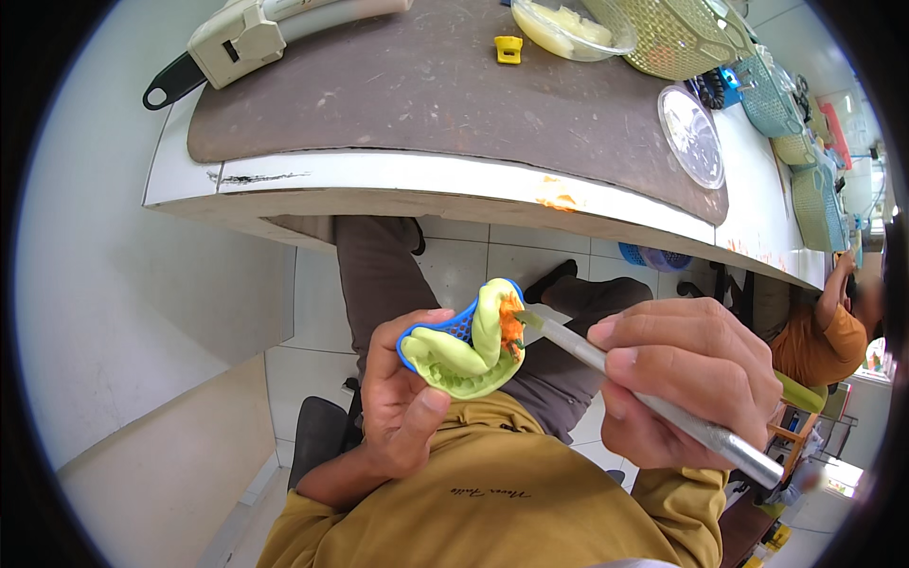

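My left hand (407, 402) is closed on a dental impression (462, 360) and holds it above my lap. Pale green putty fills its blue mesh tray, with tooth marks along the curve and an orange patch at the right end. In my right hand (686, 374) is a craft knife (658, 402) with a silver metal handle, gripped like a pen. Its tip reaches the orange patch; I cannot tell whether it touches or cuts in.
Before me stands a white-edged table (426, 168) with a brown mat. On it are a beige hand-held device (237, 43), a yellow plastic piece (508, 49), a clear bowl (573, 33), a round clear lid (691, 137) and baskets (672, 38). Another person (824, 331) sits at the far right.
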The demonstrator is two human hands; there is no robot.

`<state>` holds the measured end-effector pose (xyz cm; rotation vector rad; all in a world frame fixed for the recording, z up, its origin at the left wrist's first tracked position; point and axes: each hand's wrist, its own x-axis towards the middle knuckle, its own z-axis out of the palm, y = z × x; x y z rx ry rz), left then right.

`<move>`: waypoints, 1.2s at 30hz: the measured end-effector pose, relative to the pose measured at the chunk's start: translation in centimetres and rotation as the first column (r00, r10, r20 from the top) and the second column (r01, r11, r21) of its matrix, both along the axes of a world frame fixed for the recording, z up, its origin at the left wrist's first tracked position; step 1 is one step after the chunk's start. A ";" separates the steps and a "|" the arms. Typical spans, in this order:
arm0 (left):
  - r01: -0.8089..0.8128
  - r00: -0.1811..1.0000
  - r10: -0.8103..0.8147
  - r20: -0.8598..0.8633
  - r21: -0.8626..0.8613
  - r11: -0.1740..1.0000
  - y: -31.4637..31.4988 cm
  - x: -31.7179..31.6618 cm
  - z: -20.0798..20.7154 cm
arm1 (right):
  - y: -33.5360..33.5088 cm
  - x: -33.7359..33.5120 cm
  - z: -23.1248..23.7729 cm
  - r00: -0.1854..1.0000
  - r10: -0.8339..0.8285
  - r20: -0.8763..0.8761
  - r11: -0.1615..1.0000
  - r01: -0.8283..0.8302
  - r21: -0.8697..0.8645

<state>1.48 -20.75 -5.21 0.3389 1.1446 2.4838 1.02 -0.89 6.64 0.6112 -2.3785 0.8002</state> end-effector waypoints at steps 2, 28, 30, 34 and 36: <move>-0.002 1.000 0.002 -0.003 0.009 1.000 0.0 0.0 0.2 | 0.1 -0.1 0.1 1.000 -0.009 0.010 1.000 0.009 0.008; 0.000 1.000 0.000 -0.002 0.012 1.000 0.0 -0.1 0.1 | 0.2 0.0 0.0 0.999 -0.017 0.042 0.999 0.018 -0.035; 0.006 1.000 -0.006 0.013 0.008 1.000 0.0 -0.1 0.1 | 0.2 0.1 0.0 0.999 -0.016 0.042 0.999 0.017 -0.034; 0.017 0.999 -0.017 0.050 0.006 1.000 -0.1 0.1 0.1 | 0.5 0.1 0.0 0.999 -0.007 0.051 1.000 0.009 -0.028; 0.013 0.999 -0.014 0.042 0.016 1.000 -0.1 0.0 0.1 | 0.5 0.2 0.0 0.998 -0.005 0.055 1.000 0.006 -0.025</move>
